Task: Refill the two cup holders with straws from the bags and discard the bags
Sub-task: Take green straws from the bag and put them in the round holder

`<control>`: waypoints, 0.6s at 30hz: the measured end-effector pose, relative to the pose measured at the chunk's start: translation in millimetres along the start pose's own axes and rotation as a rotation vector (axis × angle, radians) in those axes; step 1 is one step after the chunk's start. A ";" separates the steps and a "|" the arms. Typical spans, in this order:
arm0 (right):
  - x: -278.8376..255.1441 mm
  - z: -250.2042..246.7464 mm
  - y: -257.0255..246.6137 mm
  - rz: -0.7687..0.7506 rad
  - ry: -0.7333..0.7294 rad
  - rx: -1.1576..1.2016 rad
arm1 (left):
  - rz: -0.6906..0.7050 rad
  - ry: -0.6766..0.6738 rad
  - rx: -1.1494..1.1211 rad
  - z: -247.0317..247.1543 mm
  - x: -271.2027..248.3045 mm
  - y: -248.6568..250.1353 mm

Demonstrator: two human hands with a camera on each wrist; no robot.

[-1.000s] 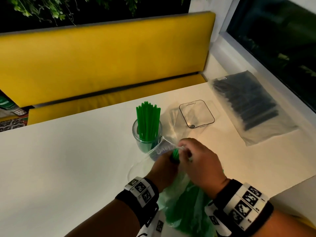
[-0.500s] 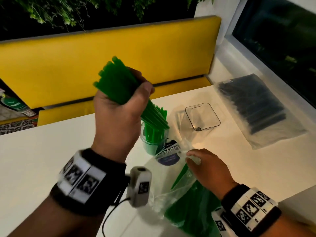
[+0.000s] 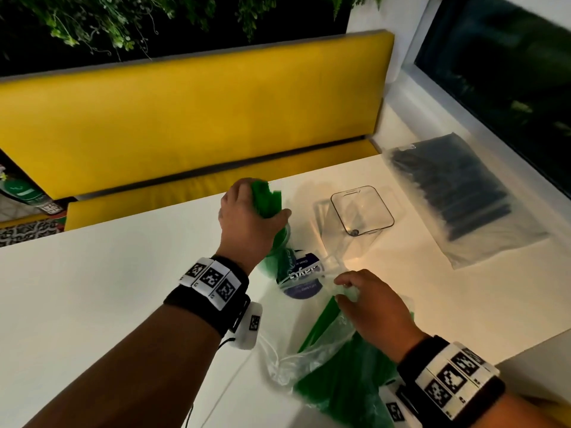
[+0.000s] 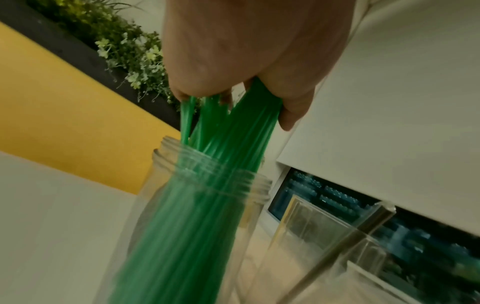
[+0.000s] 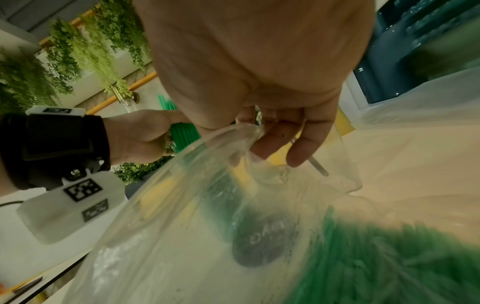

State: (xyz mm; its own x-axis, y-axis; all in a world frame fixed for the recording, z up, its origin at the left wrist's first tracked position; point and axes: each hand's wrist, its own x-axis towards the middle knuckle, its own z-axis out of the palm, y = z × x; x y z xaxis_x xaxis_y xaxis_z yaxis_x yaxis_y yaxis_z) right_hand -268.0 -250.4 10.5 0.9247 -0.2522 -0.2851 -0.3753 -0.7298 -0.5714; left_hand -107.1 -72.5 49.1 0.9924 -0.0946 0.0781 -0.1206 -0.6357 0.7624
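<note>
My left hand [image 3: 251,216] grips a bundle of green straws [image 3: 267,200] whose lower ends stand inside the round clear jar [image 4: 207,197], which is mostly hidden behind that hand in the head view. In the left wrist view the green straws [image 4: 228,131] fan out below my fingers. My right hand [image 3: 367,307] pinches the open mouth of a clear bag [image 3: 309,353] that lies near the table's front edge with more green straws [image 3: 346,381] inside. In the right wrist view the bag's mouth [image 5: 233,135] is bunched between my fingers. An empty square clear holder [image 3: 361,211] stands to the right of the jar.
A second clear bag of black straws [image 3: 454,186] lies at the table's right, by the window. A yellow bench [image 3: 191,118] runs behind the white table [image 3: 92,288]. A darker surface shows past the table's corner at the lower right.
My left hand has pulled a bundle of green straws out of the bag, lifted it high, then brought it down into the round jar. My right hand has stayed on the bag's mouth.
</note>
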 end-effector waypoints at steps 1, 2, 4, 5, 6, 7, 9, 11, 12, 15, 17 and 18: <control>0.3 -0.7 -0.3 -0.001 0.002 0.001 | 0.011 0.009 0.006 -3.4 -0.5 0.9; 1.0 -0.9 -0.4 -0.005 0.003 0.005 | 0.015 0.019 -0.024 -8.3 -2.0 2.2; 2.4 -1.0 0.8 -0.019 0.005 0.020 | 0.042 0.035 -0.090 -16.1 -6.1 2.7; 2.9 -1.1 1.3 -0.023 0.009 0.028 | 0.073 0.048 -0.101 -20.0 -8.7 3.9; 3.3 -1.2 1.9 -0.025 0.013 0.034 | 0.106 0.073 -0.102 -22.6 -10.9 4.9; 3.6 -1.2 2.5 -0.027 0.018 0.041 | 0.144 0.111 -0.108 -25.5 -13.3 5.9; 4.2 -1.3 3.8 -0.038 0.023 0.056 | 0.253 0.211 -0.122 -32.5 -20.2 7.7; 4.2 -2.6 3.8 -0.034 0.024 0.073 | 0.386 0.258 -0.135 -35.4 -33.4 9.9; 4.5 -2.9 3.8 -0.036 0.025 0.088 | 0.438 0.205 -0.148 -34.1 -44.4 12.5; 4.5 -3.6 3.1 -0.076 0.018 0.141 | 0.468 -0.346 -0.017 -3.2 -89.4 16.1; 3.5 -3.8 0.9 -0.109 -0.007 0.170 | 0.268 -0.644 0.086 35.1 -111.0 3.2; 2.8 -4.6 -0.5 -0.114 -0.027 0.194 | 0.131 -0.733 0.058 53.7 -115.5 -6.6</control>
State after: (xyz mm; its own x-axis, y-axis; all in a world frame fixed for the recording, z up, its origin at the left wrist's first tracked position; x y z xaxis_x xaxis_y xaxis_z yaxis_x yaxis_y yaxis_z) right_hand -265.0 -253.6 13.5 0.9609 -0.1561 -0.2286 -0.2756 -0.6165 -0.7375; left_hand -222.2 -98.5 0.6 0.7028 -0.6460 -0.2980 -0.2577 -0.6216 0.7397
